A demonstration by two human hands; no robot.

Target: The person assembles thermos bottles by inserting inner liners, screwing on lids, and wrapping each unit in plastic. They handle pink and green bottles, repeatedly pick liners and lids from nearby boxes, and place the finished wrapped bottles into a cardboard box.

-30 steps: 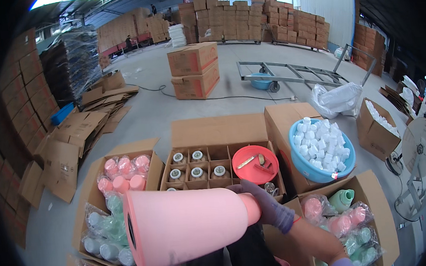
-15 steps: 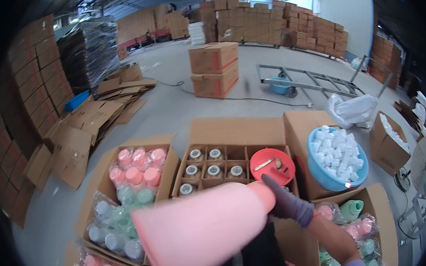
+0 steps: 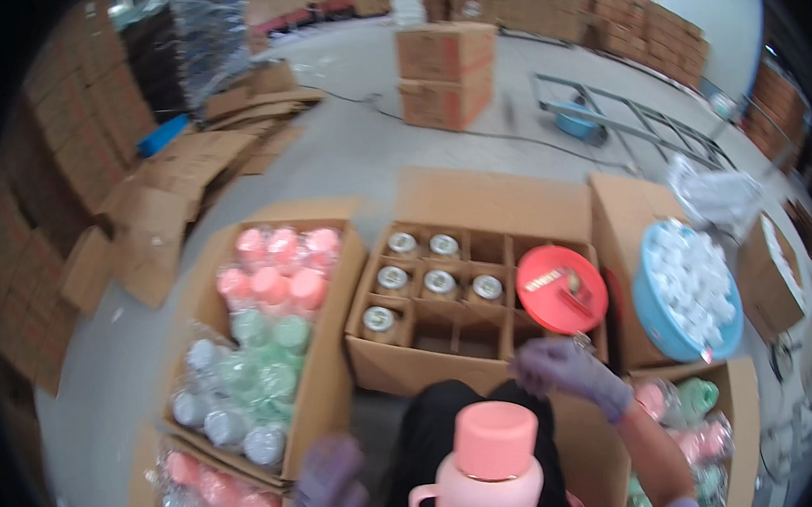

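Note:
A pink thermos jug [image 3: 488,488] with a side handle and a pink cap [image 3: 496,440] stands upright between my legs at the lower edge. My left hand [image 3: 326,490], gloved in purple, is left of the jug beside a carton of wrapped bottles; motion smears its fingers. My gloved right hand [image 3: 568,374] hovers at the near edge of the divided carton [image 3: 433,365], its fingers curled together; whatever may be in them is hidden. Several round silver-topped items [image 3: 439,281] stand in the carton's cells. A red dish [image 3: 542,315] holding small pieces lies over its right cells.
Wrapped pink, green and pale bottles fill a carton [image 3: 356,285] on the left. A blue basin [image 3: 657,316] of white pieces stands at the right. Two closed cartons [image 3: 445,76], a metal frame [image 3: 617,107] and flattened cardboard [image 3: 162,190] lie beyond.
The pink jug has gone from tilted sideways in my right hand to upright between my legs. My right hand has let go of it, and my left hand has come into view.

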